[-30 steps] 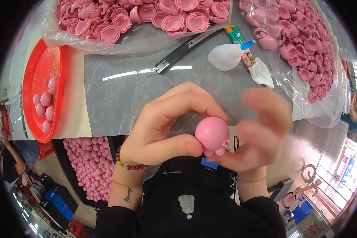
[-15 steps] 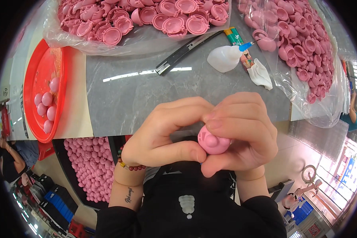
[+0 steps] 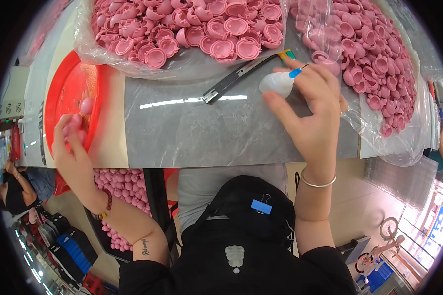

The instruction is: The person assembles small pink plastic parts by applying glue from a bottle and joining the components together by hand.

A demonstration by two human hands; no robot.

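Note:
At the red tray [image 3: 52, 91] on the left, my left hand [image 3: 76, 160] has its fingers curled round a pink ball [image 3: 75, 120]. Other pink balls crowd against the fingers, and the hand hides some of them. One more pink ball [image 3: 86, 106] lies just beyond the fingertips. To the right, my right hand [image 3: 315, 108] has its thumb and fingers round a white squeeze bottle [image 3: 276, 84] with a blue needle tip. The bottle's tip shows in front of the fingers.
A black utility knife [image 3: 234, 81] lies on the grey tabletop [image 3: 192, 128]. Clear bags of pink shells [image 3: 221, 49] and pink cup-like parts [image 3: 374, 64] fill the far side. Below the left edge stands a black bin of pink balls [image 3: 123, 187]. A blue binder clip [image 3: 261, 206] sits on black fabric.
My hands have parted from the pink piece they held together. The left has swung left to the red tray; the right has reached forward to the squeeze bottle. The view has shifted slightly.

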